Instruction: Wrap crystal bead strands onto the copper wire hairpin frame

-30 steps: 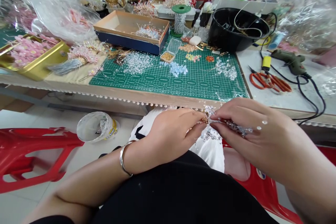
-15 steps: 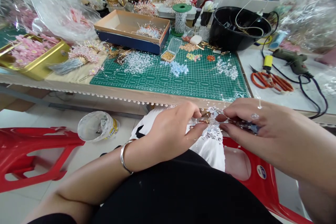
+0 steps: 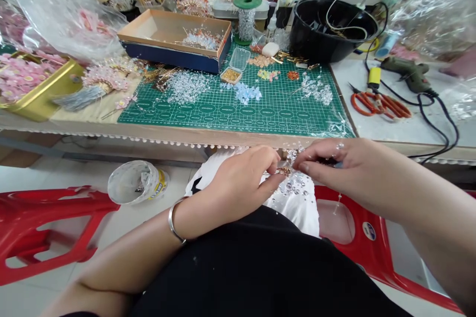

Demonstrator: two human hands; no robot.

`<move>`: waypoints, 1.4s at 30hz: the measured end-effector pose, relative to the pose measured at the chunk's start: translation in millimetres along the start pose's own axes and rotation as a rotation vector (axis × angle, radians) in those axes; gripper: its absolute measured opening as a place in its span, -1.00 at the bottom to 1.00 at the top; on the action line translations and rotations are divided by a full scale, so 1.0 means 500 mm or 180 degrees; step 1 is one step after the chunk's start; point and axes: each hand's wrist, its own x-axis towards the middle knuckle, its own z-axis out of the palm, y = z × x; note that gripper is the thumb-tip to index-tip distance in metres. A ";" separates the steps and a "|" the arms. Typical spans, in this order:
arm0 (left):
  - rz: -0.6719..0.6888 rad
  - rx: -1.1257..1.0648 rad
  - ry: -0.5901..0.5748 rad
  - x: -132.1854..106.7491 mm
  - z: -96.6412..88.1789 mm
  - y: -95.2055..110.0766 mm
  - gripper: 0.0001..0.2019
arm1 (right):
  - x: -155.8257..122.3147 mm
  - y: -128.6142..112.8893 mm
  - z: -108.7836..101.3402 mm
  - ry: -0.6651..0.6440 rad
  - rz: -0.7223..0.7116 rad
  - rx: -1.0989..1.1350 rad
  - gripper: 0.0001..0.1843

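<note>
In the head view the beaded piece (image 3: 293, 187) lies over the lap, just below the table (image 3: 186, 134) edge. It is pinched between both hands: the left hand (image 3: 238, 185) nips its gold-wired end and the right hand (image 3: 345, 168) closes on the other, so it runs left to right. It is clear crystal beads on thin wire, some dangling below the fingers.

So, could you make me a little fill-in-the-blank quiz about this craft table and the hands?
The left hand and right hand pinch the beaded piece ____ them.
The bangle sits on the ____ wrist.
The cutting mat is ____ in colour.
The scissors lie to the ____ of the mat.
Missing words: between; left; green; right.
</note>
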 end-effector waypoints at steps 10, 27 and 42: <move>-0.0146 -0.0257 0.0038 0.008 0.006 -0.022 -0.85 | 0.024 -0.014 -0.009 -0.0444 0.0447 0.0122 -0.77; -0.0451 -0.1303 -0.0566 0.033 -0.009 -0.036 -0.76 | 0.015 0.004 -0.005 0.0110 -0.0704 -0.0596 -0.87; -0.0819 -0.1162 -0.0408 0.024 -0.005 -0.038 -0.71 | 0.009 0.004 0.002 0.0367 -0.0999 -0.0691 -0.87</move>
